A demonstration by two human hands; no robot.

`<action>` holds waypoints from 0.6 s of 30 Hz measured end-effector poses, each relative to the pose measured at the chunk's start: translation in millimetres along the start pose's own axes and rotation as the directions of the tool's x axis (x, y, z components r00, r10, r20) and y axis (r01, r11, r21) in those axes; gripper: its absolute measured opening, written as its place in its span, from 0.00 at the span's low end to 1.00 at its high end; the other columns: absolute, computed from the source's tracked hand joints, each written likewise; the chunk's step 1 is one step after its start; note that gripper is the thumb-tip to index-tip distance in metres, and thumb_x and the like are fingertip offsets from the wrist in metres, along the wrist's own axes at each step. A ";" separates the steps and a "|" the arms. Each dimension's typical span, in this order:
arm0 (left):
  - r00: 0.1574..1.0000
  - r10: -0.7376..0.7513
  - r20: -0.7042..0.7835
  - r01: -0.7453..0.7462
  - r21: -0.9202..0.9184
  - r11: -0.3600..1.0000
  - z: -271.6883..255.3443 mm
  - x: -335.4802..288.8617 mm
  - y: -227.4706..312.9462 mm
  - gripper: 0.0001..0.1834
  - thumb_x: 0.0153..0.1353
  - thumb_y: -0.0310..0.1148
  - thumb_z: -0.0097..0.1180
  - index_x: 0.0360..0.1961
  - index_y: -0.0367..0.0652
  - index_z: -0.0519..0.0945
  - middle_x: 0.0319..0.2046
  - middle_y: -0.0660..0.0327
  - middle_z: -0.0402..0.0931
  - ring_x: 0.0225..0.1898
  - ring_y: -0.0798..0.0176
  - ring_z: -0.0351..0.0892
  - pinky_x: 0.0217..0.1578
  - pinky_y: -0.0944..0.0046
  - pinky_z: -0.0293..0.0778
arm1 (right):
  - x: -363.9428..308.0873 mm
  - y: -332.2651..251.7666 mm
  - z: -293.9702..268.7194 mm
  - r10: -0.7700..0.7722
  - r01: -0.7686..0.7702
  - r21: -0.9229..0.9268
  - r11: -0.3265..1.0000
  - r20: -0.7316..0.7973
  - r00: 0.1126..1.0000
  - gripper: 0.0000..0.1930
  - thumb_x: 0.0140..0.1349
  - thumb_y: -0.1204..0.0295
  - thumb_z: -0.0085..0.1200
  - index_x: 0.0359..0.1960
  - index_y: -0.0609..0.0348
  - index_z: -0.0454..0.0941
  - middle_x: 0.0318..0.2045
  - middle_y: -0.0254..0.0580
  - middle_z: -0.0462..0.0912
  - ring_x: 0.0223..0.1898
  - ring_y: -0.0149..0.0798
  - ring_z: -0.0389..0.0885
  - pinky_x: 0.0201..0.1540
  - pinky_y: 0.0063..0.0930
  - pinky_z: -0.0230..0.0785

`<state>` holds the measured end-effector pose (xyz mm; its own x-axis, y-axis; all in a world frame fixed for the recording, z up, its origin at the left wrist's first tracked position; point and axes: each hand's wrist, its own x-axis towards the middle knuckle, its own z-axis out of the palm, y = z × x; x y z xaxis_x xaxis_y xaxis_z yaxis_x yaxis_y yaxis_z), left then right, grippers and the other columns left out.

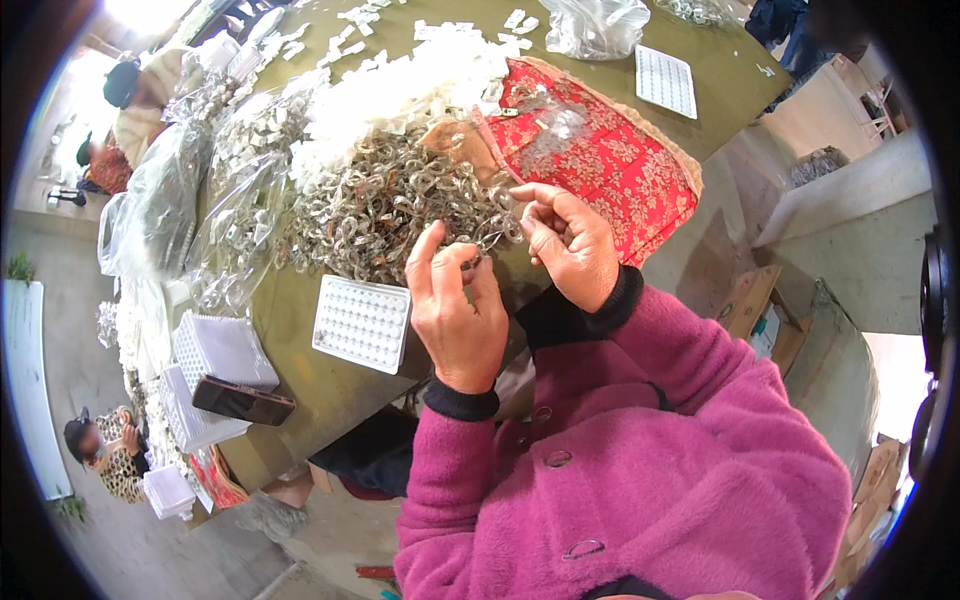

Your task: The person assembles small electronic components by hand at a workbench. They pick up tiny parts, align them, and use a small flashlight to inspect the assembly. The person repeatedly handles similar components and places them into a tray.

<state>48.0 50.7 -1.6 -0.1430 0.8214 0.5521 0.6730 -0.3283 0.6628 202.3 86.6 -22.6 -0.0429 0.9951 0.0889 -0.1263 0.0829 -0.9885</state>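
My left hand (455, 325) is raised at the near edge of a heap of small, shiny, grey-brown looped pieces (385, 205). Its thumb and a finger pinch a tiny dark item, too small to name, while the index finger stays lifted. To its right, my right hand (575, 245) has its fingers curled in and thumb pressed against them; whatever they hold is hidden. A white tray with rows of round wells (362, 322) lies left of my left hand. Behind my right hand spreads a red floral cloth (600, 160) with a clear plastic scrap on it.
White tags (430, 65) are heaped beyond the looped pieces. Clear bags of similar pieces (240, 190) stand at the left, near stacked white trays (225, 350) and a dark phone-like case (243, 400). Another white tray (665, 82) lies far right. Other people sit along the table's left.
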 end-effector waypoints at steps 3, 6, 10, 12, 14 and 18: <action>0.971 -0.234 0.042 0.238 -0.189 0.953 -0.3 3.3 1.5 0.12 0.59 0.19 0.67 0.43 0.36 0.81 0.57 0.45 0.76 0.44 0.51 0.84 0.38 0.61 0.83 | 2.0 -2.0 -2.9 -0.004 0.007 -0.077 0.997 0.033 0.999 0.14 0.71 0.79 0.57 0.56 0.65 0.79 0.36 0.32 0.82 0.32 0.20 0.78 0.35 0.17 0.73; 0.996 -0.080 0.047 0.085 -0.108 0.990 4.5 6.5 0.9 0.10 0.57 0.20 0.67 0.40 0.38 0.83 0.56 0.47 0.76 0.43 0.51 0.84 0.36 0.62 0.83 | 1.4 -2.3 -9.4 0.200 -0.197 -0.034 0.980 0.213 0.956 0.14 0.72 0.77 0.58 0.56 0.66 0.77 0.34 0.33 0.82 0.27 0.22 0.78 0.30 0.18 0.73; 0.981 0.191 -0.014 -0.188 0.117 0.975 9.6 3.7 2.6 0.08 0.58 0.18 0.65 0.38 0.39 0.84 0.54 0.45 0.78 0.42 0.52 0.84 0.36 0.59 0.84 | 7.4 1.1 -17.6 0.341 -0.426 0.533 0.731 0.254 0.905 0.11 0.70 0.75 0.61 0.51 0.63 0.78 0.36 0.40 0.84 0.28 0.26 0.79 0.29 0.21 0.72; 0.964 0.264 -0.021 -0.255 0.191 0.948 9.5 5.4 0.5 0.08 0.59 0.18 0.64 0.39 0.38 0.82 0.54 0.44 0.78 0.40 0.51 0.85 0.37 0.57 0.84 | 9.7 2.5 -19.3 0.371 -0.551 0.677 0.488 0.411 0.833 0.11 0.71 0.75 0.60 0.51 0.62 0.77 0.37 0.41 0.84 0.30 0.26 0.80 0.30 0.21 0.73; 0.956 0.294 -0.006 -0.284 0.232 0.930 8.4 9.9 -3.1 0.08 0.59 0.17 0.62 0.39 0.36 0.81 0.54 0.43 0.78 0.39 0.49 0.86 0.35 0.58 0.84 | 9.7 3.1 -18.3 0.385 -0.618 0.732 0.287 0.503 0.774 0.10 0.70 0.76 0.61 0.50 0.62 0.77 0.37 0.40 0.83 0.29 0.27 0.80 0.30 0.22 0.75; 0.938 -0.315 0.148 0.346 -0.488 0.801 1.4 8.6 -1.3 0.07 0.61 0.16 0.63 0.38 0.33 0.79 0.57 0.44 0.77 0.38 0.59 0.87 0.33 0.64 0.85 | 1.5 1.5 -7.3 0.283 -0.321 0.253 0.913 0.176 0.943 0.13 0.71 0.76 0.59 0.55 0.63 0.74 0.36 0.37 0.81 0.26 0.24 0.78 0.28 0.20 0.73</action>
<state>46.9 58.8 1.5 -0.2390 0.9423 0.2343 0.1352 -0.2066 0.9690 209.2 88.7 -24.9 -0.2509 0.9521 -0.1747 -0.3519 -0.2578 -0.8998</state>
